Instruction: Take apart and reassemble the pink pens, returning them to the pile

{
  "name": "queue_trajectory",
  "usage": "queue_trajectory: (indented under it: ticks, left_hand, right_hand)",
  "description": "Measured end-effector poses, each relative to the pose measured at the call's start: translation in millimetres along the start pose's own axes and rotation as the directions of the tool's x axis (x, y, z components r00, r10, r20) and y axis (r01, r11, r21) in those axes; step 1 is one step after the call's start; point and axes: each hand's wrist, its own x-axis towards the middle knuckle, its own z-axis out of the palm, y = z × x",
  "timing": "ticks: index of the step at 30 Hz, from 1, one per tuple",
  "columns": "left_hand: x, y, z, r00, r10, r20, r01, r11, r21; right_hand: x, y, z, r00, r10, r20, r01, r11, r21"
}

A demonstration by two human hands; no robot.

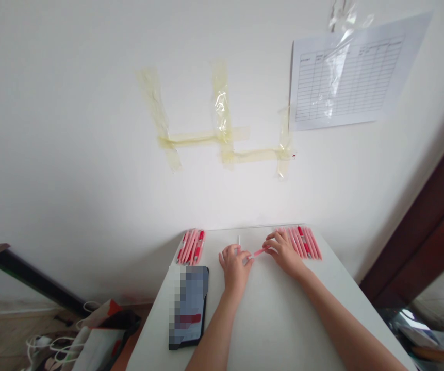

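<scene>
Both of my hands are close together over the far part of the white table. My right hand [283,253] pinches a pink pen barrel [259,252], which points toward my left hand. My left hand [234,265] is closed, with a small pale pen part [250,256] between thumb and fingertips. Just beyond its fingers a thin white stick [239,240] sticks out; whether the hand holds it or it lies on the table, I cannot tell. By my right hand lies a row of pink and red pens [310,242], partly covered by its fingers.
A pile of pink and red pens [191,246] lies at the table's far left corner. Nearer on that side is a phone [191,309], its screen blurred out. The white wall [101,129] rises behind the table [276,319]. Bags [98,335] stand on the floor at left.
</scene>
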Motion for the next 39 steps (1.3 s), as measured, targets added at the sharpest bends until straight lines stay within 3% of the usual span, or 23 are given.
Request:
queue_trajectory:
  ticks: [11, 21, 39]
  left_hand:
    - [-1.4, -1.9, 5.6, 1.000, 0.008, -0.001, -0.008, 1.000, -0.003]
    - [-6.5, 3.4, 9.7, 0.999, 0.003, -0.035, -0.001, 0.999, 0.046]
    - [-4.5, 3.8, 10.0, 1.000, -0.013, -0.008, 0.013, 0.998, 0.066]
  right_hand:
    - [1.1, -2.3, -1.3, 1.000, -0.019, -0.005, 0.019, 1.000, -0.009]
    - [2.5, 7.3, -4.2, 0.994, 0.074, -0.081, -0.080, 0.994, -0.073]
    - [1.3, 8.3, -1.7, 0.998, 0.050, 0.044, -0.051, 0.998, 0.020]
